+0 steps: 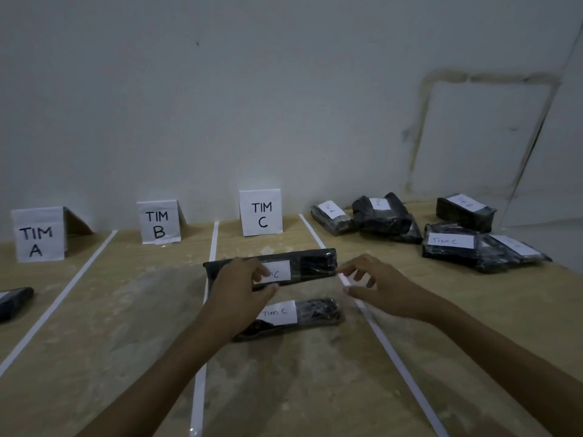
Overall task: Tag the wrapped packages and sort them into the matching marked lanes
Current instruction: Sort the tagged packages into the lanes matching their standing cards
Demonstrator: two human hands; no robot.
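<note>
Package tagged Tim C is seen, in the head view, lying crosswise in lane C on the worktop, near the C sign. It is clamped by the left grip at its label, fingers on top and thumb at the near edge. The right grip is loosely curled just beside the right end; contact cannot be told. A light, fairly stiff bar in slick wrap is judged, best held at both ends.

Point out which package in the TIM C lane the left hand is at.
The far package, nearer the sign; the left hand covers part of its label.
</note>
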